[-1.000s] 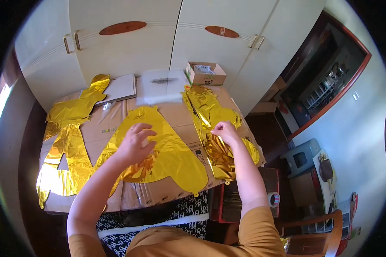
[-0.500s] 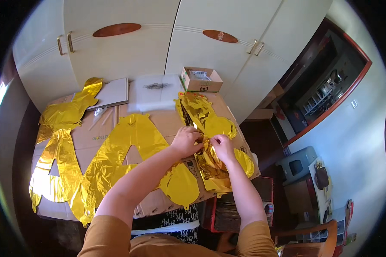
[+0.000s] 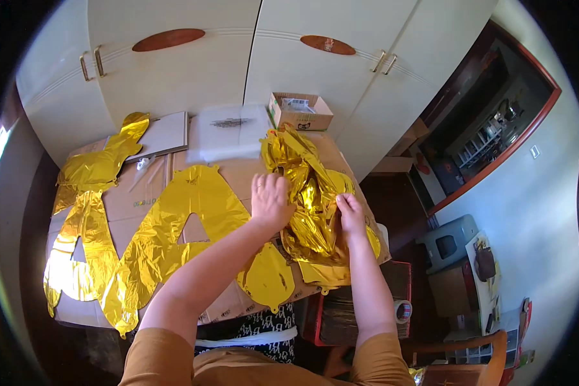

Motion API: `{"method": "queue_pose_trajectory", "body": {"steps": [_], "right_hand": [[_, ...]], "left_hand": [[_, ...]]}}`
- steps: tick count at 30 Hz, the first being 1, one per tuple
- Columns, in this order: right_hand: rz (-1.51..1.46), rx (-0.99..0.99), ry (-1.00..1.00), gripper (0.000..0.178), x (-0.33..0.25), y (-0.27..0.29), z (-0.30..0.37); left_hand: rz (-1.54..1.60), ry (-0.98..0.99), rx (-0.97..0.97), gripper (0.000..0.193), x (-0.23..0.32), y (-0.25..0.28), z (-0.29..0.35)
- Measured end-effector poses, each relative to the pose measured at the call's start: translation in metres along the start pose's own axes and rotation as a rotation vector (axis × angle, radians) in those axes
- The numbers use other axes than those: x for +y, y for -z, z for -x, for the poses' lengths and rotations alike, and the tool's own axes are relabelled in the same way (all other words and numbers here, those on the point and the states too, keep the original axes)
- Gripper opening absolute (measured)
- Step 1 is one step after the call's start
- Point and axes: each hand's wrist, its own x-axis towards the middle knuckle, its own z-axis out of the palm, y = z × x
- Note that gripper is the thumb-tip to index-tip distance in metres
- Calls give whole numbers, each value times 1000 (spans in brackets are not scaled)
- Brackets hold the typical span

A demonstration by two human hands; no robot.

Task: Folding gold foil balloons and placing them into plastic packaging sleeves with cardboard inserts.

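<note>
A crumpled gold foil balloon point(image 3: 312, 219) is spread between my two hands over the right part of the cardboard-covered table point(image 3: 141, 186). My left hand point(image 3: 271, 202) is at its left edge, fingers curled, the foil between fingers and thumb; the fingertips are partly hidden. On the other side my right hand point(image 3: 350, 217) pinches the foil's edge between thumb and fingers. Beside my left forearm lies a flat gold A-shaped foil balloon point(image 3: 199, 193). Another gold foil balloon point(image 3: 100, 219) rests farther left, with a further gold foil piece point(image 3: 93, 168) behind it.
Along the back stand a small open carton point(image 3: 312, 119), a clear plastic sheet point(image 3: 228, 132) and a grey-white flat board point(image 3: 164, 135). Cream cabinets point(image 3: 174, 77) rise behind the table. A red-edged crate point(image 3: 344, 321) and a wooden chair point(image 3: 495, 360) are at the right front.
My hands have moved apart, the left leftward and the right slightly right. The foil bunched between them has opened out into a wider, shiny, wrinkled surface.
</note>
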Motion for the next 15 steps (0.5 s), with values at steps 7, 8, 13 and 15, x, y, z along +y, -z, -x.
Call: {"method": "queue_pose_trajectory", "body": {"steps": [7, 8, 13, 15], "right_hand": [[75, -60, 103, 19, -12, -1, 6], [17, -5, 94, 17, -14, 4, 3], [-339, 253, 176, 17, -60, 116, -34], [-314, 405, 216, 17, -84, 172, -36]], "left_hand": [[-67, -580, -446, 57, 8, -1, -29], [-127, -578, -419, 63, 0, -6, -26], [-131, -385, -505, 84, -13, -9, -12], [-192, -356, -531, 86, -2, 2, -13]]}}
